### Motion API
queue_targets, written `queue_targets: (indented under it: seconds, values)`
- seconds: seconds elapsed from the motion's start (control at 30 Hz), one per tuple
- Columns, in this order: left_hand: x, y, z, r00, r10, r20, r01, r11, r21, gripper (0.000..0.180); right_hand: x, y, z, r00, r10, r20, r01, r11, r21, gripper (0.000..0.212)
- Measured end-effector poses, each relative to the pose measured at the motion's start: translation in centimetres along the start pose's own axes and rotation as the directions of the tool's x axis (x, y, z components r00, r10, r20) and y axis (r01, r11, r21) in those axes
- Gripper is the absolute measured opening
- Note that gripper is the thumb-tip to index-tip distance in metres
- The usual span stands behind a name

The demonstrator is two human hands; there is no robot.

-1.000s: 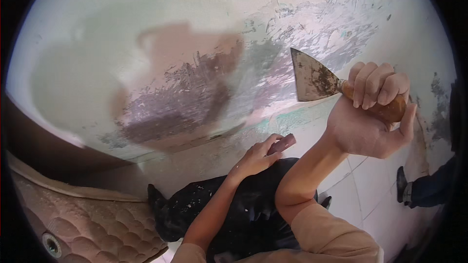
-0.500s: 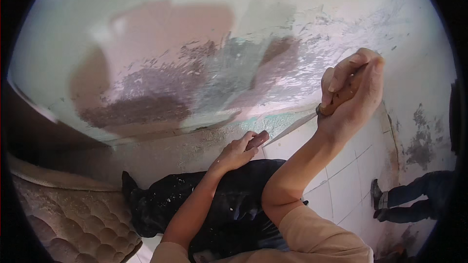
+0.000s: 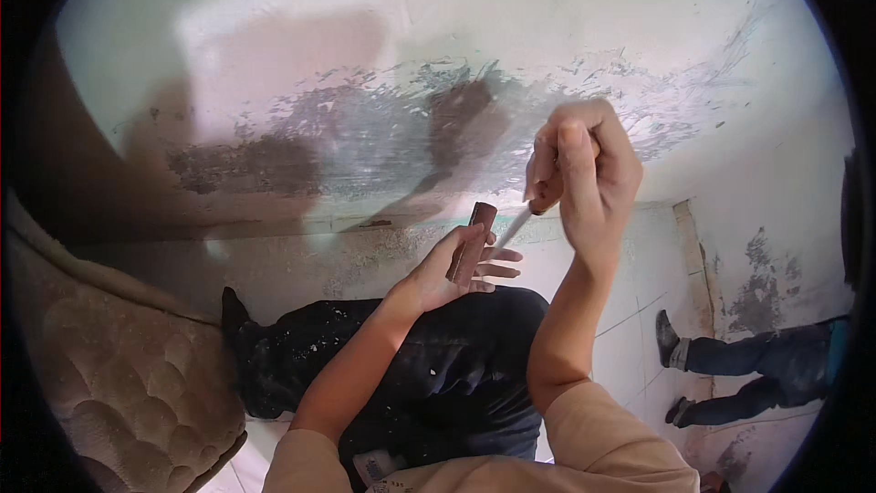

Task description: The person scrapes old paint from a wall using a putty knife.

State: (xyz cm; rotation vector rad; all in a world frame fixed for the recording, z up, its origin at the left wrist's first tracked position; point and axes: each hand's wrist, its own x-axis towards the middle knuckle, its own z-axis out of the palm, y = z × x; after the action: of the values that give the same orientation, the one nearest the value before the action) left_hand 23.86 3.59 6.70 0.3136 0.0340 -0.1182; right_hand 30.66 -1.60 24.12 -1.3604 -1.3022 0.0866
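In my left hand [image 3: 432,272] a reddish-brown oblong block [image 3: 470,254] lies across the palm, with the thumb pressed against it and the other fingers stretched out beyond. My right hand [image 3: 591,169] is raised to the right and wrapped around a wooden-handled tool with a thin metal blade [image 3: 511,233]. The blade points down toward my left hand; its far end passes behind those fingers. Most of the handle is covered by my right fingers. Ahead of both hands is a pale wall with a grey, scraped patch [image 3: 356,151], crossed by shadows.
My dark trousers [image 3: 420,365], flecked with white, lie below my hands. A quilted brown mattress-like pad [image 3: 128,402] stands at the lower left. White floor tiles [image 3: 630,338] run to the right, where another person's legs [image 3: 757,351] show beside a stained side wall [image 3: 766,283].
My right hand has moved left with the bladed tool and turned. My left hand has opened its fingers and rotated, so the block now stands more upright in it.
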Motion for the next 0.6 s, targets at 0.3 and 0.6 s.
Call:
queue_targets:
  seconds: [0.3, 0.6]
  values:
    - [0.0, -0.8, -1.8, 0.892, 0.387, -0.232, -0.333, 0.911, 0.241, 0.038, -7.6, 1.2, -5.8, 0.993, 0.097, -0.061, -0.109, 0.965, -0.240, 0.019]
    - [0.2, -0.1, -1.1, 0.898, 0.435, -0.066, -0.150, 0.444, 0.884, 0.056, -14.9, 0.3, -7.5, 0.253, 0.908, 0.333, -0.932, 0.322, -0.168, 0.026]
